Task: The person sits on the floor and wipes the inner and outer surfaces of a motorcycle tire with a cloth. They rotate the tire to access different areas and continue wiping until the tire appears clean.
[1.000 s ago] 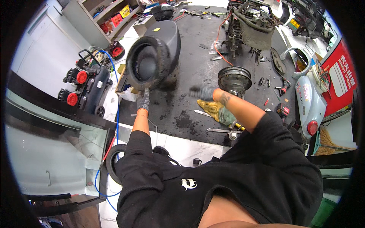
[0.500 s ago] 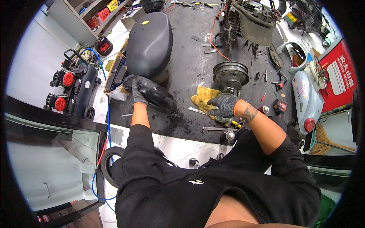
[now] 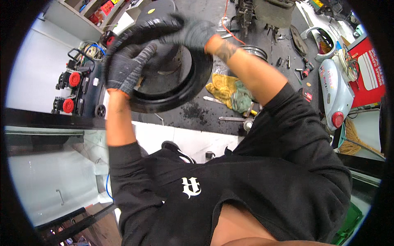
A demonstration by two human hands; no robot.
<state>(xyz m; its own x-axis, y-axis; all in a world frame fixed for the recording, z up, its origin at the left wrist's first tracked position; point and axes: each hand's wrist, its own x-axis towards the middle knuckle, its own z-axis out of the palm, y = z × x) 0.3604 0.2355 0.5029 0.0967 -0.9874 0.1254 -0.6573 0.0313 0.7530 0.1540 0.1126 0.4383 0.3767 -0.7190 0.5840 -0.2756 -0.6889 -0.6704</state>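
A black rubber tire (image 3: 164,103) is raised in front of me, over the left part of the dark mat. My left hand (image 3: 128,69), in a grey work glove, grips its left side with the thumb toward the opening. Across the upper right of the ring lies my right hand (image 3: 189,35), gloved alike; it is blurred, with its fingers over the rubber. To the right of the tire, a crumpled yellow glove (image 3: 221,88) rests on the mat beside a green cloth-like piece (image 3: 242,99). Behind my right forearm, part of a metal wheel rim (image 3: 256,51) shows.
Flat metal bars (image 3: 234,119) and a red-and-black power tool (image 3: 307,68) lie on the mat. At left stands an air compressor (image 3: 74,94). A pale blue scooter panel (image 3: 337,96) and a broom (image 3: 353,137) are at right. Behind the tire is a black scooter seat (image 3: 158,9).
The tire has come up off the mat in my left hand. My right hand has left the yellow glove and moved up and left onto the tire.
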